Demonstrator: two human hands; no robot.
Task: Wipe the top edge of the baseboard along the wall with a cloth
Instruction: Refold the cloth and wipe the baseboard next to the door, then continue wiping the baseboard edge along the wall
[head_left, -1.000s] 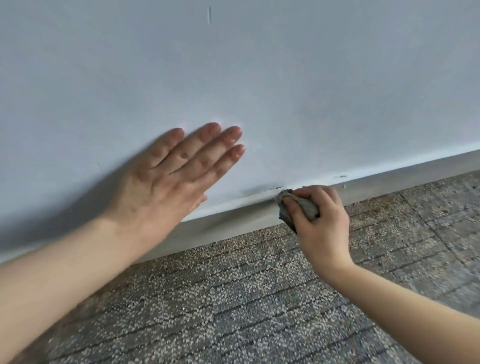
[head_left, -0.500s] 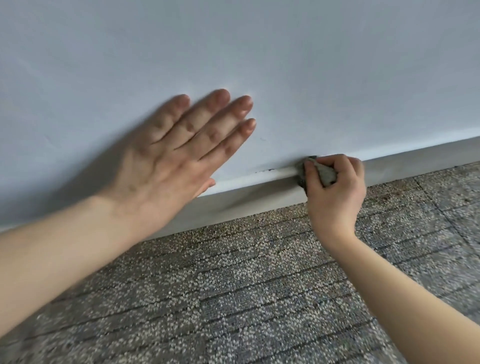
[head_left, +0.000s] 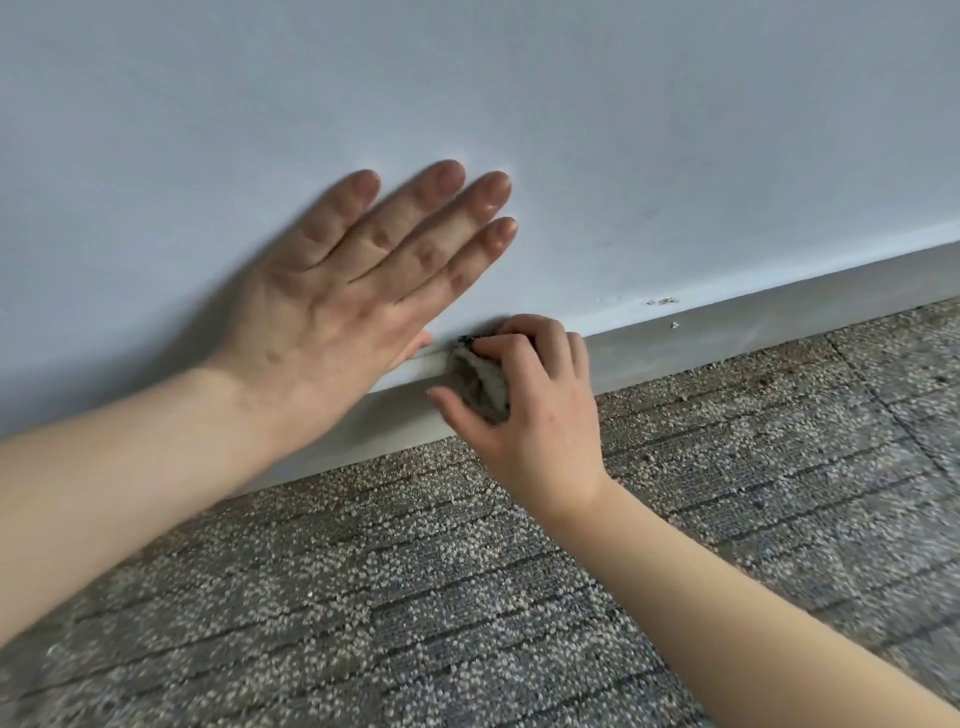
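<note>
The left hand lies flat on the pale wall, fingers straight and slightly spread. At its 4 o'clock, the right hand pinches a crumpled grey cloth against the grey baseboard top edge, above speckled carpet.

Matt smooth painted wall, smooth grey baseboard, crumpled cloth, rough speckled carpet

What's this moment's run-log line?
left hand: flat on pale wall | right hand: grips crumpled grey cloth against grey baseboard | stage: wiping
</note>
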